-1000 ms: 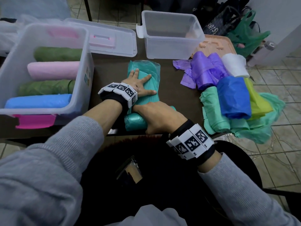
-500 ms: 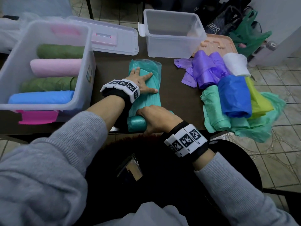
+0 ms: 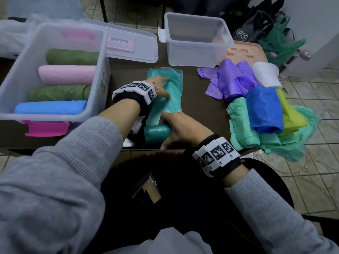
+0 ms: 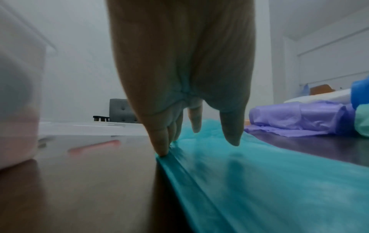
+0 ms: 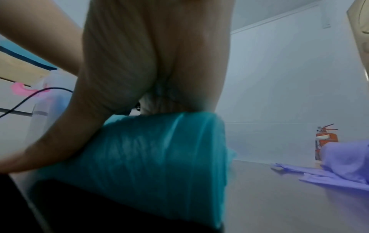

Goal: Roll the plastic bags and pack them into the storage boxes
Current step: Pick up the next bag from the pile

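Note:
A teal plastic bag (image 3: 173,99) lies flat on the dark table (image 3: 201,107), its near end wound into a roll (image 3: 156,133). My left hand (image 3: 159,87) presses on the flat part with straight fingers; in the left wrist view the fingertips (image 4: 161,149) touch the left edge of the bag (image 4: 259,181). My right hand (image 3: 176,125) grips the roll's right end, fingers over its far side and thumb near the table edge. In the right wrist view the palm (image 5: 159,63) sits on the roll (image 5: 159,157).
A clear box (image 3: 102,83) on the left holds several rolled bags. A clear lid (image 3: 132,44) and an empty clear box (image 3: 198,52) stand at the back. Loose bags lie on the right: purple (image 3: 233,81), blue (image 3: 264,109), white, yellow-green and mint.
My left hand's spread fingers have drawn together on the flat part of the bag. The right hand keeps its hold, and the roll has moved slightly forward.

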Tool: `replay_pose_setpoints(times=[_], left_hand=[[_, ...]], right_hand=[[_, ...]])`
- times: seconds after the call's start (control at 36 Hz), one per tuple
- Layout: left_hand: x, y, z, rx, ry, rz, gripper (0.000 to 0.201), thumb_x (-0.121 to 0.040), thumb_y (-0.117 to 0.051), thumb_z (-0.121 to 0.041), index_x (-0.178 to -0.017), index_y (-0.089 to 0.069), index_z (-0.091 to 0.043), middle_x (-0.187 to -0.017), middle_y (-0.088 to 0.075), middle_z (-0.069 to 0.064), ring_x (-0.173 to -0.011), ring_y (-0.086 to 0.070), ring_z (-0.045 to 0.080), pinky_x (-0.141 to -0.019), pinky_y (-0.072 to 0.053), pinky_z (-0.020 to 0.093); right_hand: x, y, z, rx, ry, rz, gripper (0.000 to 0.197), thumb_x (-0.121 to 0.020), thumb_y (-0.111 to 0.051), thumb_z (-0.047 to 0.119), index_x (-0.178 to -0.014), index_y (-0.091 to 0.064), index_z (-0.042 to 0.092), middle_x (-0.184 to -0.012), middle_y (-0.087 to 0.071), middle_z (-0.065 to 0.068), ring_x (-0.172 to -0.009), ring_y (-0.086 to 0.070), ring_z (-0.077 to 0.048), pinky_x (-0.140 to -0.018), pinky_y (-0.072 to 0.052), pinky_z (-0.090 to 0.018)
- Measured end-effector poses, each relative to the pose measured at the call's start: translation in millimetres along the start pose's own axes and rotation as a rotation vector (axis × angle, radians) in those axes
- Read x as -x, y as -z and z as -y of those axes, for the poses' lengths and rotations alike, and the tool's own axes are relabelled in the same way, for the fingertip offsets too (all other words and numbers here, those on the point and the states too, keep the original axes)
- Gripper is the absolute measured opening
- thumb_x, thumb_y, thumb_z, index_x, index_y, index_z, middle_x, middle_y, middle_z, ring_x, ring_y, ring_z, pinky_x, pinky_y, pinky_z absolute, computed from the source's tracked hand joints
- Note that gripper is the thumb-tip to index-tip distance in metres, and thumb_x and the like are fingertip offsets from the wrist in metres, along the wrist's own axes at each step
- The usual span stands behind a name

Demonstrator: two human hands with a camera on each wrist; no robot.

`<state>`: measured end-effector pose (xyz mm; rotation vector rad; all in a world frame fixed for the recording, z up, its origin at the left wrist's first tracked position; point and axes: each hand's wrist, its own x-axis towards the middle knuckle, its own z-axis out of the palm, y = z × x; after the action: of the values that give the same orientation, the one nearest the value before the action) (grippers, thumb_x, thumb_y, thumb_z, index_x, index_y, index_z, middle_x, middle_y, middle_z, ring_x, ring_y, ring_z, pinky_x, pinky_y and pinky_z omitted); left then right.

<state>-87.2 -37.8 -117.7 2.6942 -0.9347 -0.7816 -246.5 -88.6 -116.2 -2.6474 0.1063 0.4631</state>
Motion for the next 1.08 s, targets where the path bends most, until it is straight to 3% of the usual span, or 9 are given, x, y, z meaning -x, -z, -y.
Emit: replay_pose_setpoints(times=[0.11,0.22,0.31,0.42,0.58,0.75,0.86,1.0,1.08], left_hand=[[9.3,7.0,3.2,0.078,-0.005,-0.080,0.066,-0.090,-0.060,-0.026,-0.148,-0.029,-0.015,-0.152,-0.032,0.009,-0.138,-0.033,0.025,-0.109,-0.028,0.030],[23.0,12.7,0.6,0.091,-0.028,-0.198,0.050,-0.089,-0.062,-0.018,-0.137,-0.047,-0.011,-0.141,-0.045,0.014,-0.130,-0.043,0.026,-0.105,-0.034,0.032],[38.6,16.7,-6.8,0.199,-0.016,-0.211,0.027,-0.088,-0.061,-0.015,-0.115,-0.065,-0.013,-0.107,-0.066,0.008,-0.102,-0.062,0.022,-0.088,-0.048,0.028],[61.2,16.6,-9.1,0.269,0.009,-0.088,0.010,-0.088,-0.061,-0.009,-0.090,-0.071,-0.011,-0.073,-0.069,-0.001,-0.072,-0.068,0.011,-0.071,-0.054,0.026],[84.0,10.1,5.5,0.269,0.038,-0.057,0.009,-0.083,-0.069,-0.009,-0.087,-0.074,-0.015,-0.079,-0.072,0.002,-0.076,-0.069,0.010,-0.079,-0.056,0.029],[89.0,4.9,10.3,0.197,-0.026,0.085,0.035,-0.080,-0.074,-0.014,-0.113,-0.069,-0.025,-0.106,-0.069,-0.003,-0.103,-0.061,0.012,-0.099,-0.047,0.032],[87.0,0.6,8.4,0.167,-0.031,0.076,0.045,-0.074,-0.080,-0.021,-0.117,-0.067,-0.023,-0.116,-0.067,0.001,-0.105,-0.059,0.013,-0.090,-0.044,0.024],[84.2,-5.2,4.6,0.125,-0.018,0.049,0.062,-0.058,-0.089,-0.027,-0.116,-0.067,-0.022,-0.111,-0.068,0.001,-0.092,-0.057,0.011,-0.083,-0.047,0.026],[81.7,-6.8,1.3,0.088,-0.005,0.048,0.064,-0.053,-0.092,-0.023,-0.112,-0.069,-0.022,-0.110,-0.067,0.005,-0.095,-0.062,0.019,-0.085,-0.052,0.032]], right_hand=[[-7.4,3.2,-3.0,0.016,0.019,0.013,0.065,-0.054,-0.086,0.046,-0.108,-0.064,0.016,-0.103,-0.051,-0.002,-0.105,-0.046,-0.021,-0.089,-0.042,-0.036],[-14.2,7.5,-6.4,0.000,0.022,0.046,0.065,-0.058,-0.083,0.050,-0.111,-0.068,0.016,-0.099,-0.053,-0.003,-0.099,-0.052,-0.022,-0.086,-0.044,-0.038],[-16.8,9.1,-12.0,-0.077,0.028,0.027,0.070,-0.059,-0.084,0.047,-0.119,-0.063,0.019,-0.107,-0.060,-0.001,-0.102,-0.055,-0.017,-0.089,-0.045,-0.034],[-18.1,7.8,-21.8,-0.178,-0.009,-0.050,0.063,-0.058,-0.084,0.045,-0.112,-0.061,0.026,-0.098,-0.058,0.008,-0.100,-0.057,-0.015,-0.089,-0.047,-0.032],[-19.6,1.8,-30.5,-0.231,-0.021,-0.095,0.052,-0.063,-0.081,0.048,-0.107,-0.064,0.027,-0.103,-0.063,0.011,-0.103,-0.057,-0.013,-0.094,-0.045,-0.036],[-30.4,4.4,-33.9,-0.125,0.042,-0.129,0.055,-0.067,-0.076,0.051,-0.110,-0.066,0.020,-0.096,-0.053,0.007,-0.098,-0.039,-0.011,-0.083,-0.034,-0.027],[-27.0,13.6,-28.4,-0.069,0.038,-0.178,0.056,-0.066,-0.076,0.053,-0.112,-0.061,0.024,-0.100,-0.051,0.011,-0.099,-0.040,-0.010,-0.091,-0.036,-0.032],[-9.6,19.7,-18.0,0.267,0.031,-0.191,0.073,-0.068,-0.070,0.059,-0.128,-0.050,0.023,-0.121,-0.051,0.000,-0.118,-0.039,-0.020,-0.093,-0.033,-0.034],[3.4,13.0,-10.7,0.450,-0.026,-0.149,0.069,-0.076,-0.071,0.042,-0.134,-0.042,0.018,-0.125,-0.046,-0.006,-0.119,-0.039,-0.026,-0.091,-0.035,-0.036]])
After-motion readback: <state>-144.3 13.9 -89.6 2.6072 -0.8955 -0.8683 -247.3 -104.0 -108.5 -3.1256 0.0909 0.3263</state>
